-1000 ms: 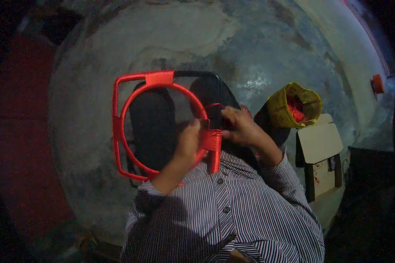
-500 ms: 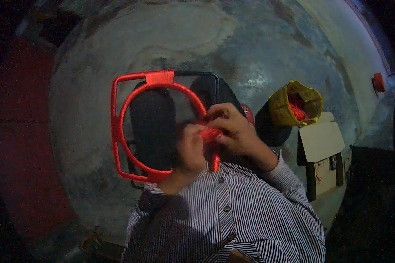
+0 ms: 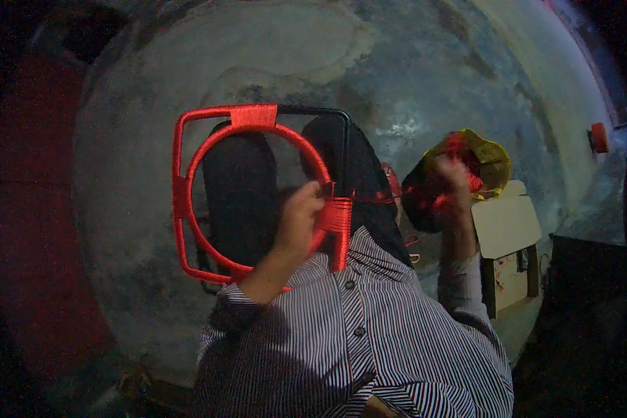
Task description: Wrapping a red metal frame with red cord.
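A square metal frame (image 3: 176, 188) with a ring (image 3: 194, 157) inside it lies across my lap. Red cord is wound tightly over most of it; the upper right part of the square shows bare black. My left hand (image 3: 301, 221) is closed on the ring's right side, beside a wide red wrapped band (image 3: 338, 214) joining ring and square. Off to the right, my right hand (image 3: 456, 182) is smeared by motion in front of the yellow bucket, closed on a bundle of red cord (image 3: 439, 203). A thin red strand stretches from the band toward it.
A yellow bucket (image 3: 496, 164) with red cord inside stands at the right. Nearer me is an opened cardboard box (image 3: 506, 224) with its flap up. A red mat or panel (image 3: 35, 209) lies along the left on the grey floor (image 3: 299, 42).
My right hand has swung from the ring out to the right with the cord bundle, drawing the strand out. My left hand stays at the ring.
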{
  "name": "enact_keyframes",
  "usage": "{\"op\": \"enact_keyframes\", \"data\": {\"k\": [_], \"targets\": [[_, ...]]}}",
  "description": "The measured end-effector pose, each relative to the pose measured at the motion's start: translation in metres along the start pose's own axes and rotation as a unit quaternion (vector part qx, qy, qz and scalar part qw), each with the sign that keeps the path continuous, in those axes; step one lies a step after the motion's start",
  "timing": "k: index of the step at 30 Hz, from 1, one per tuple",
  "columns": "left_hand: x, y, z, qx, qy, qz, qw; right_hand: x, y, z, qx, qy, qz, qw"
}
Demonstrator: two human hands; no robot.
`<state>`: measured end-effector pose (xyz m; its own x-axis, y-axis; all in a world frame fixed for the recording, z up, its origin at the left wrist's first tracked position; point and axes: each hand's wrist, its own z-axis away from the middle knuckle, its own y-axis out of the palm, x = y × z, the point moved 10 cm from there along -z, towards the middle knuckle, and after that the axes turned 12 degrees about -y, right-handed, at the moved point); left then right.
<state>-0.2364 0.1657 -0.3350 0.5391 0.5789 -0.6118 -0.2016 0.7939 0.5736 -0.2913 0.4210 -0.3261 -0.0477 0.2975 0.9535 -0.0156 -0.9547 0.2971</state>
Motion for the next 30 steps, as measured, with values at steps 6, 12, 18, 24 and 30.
{"op": "enact_keyframes", "data": {"k": [6, 12, 18, 24, 30], "targets": [[0.019, -0.021, -0.012, 0.052, -0.030, -0.046, 0.997, -0.049, 0.096, 0.030, 0.173, 0.081, 0.166, 0.967], [0.004, 0.010, 0.004, 0.111, -0.075, 0.013, 0.991, -0.038, 0.088, 0.027, 0.202, 0.030, 0.150, 0.967], [0.009, 0.015, 0.008, 0.128, -0.103, 0.008, 0.986, -0.048, 0.080, 0.040, 0.247, -0.045, 0.195, 0.948], [0.001, 0.009, 0.018, 0.110, -0.149, -0.011, 0.983, -0.068, 0.028, 0.030, 0.136, 0.150, 0.123, 0.972], [-0.029, -0.006, 0.044, 0.094, -0.150, 0.007, 0.984, -0.062, -0.204, 0.069, -0.279, 0.034, 0.042, 0.959]]}}
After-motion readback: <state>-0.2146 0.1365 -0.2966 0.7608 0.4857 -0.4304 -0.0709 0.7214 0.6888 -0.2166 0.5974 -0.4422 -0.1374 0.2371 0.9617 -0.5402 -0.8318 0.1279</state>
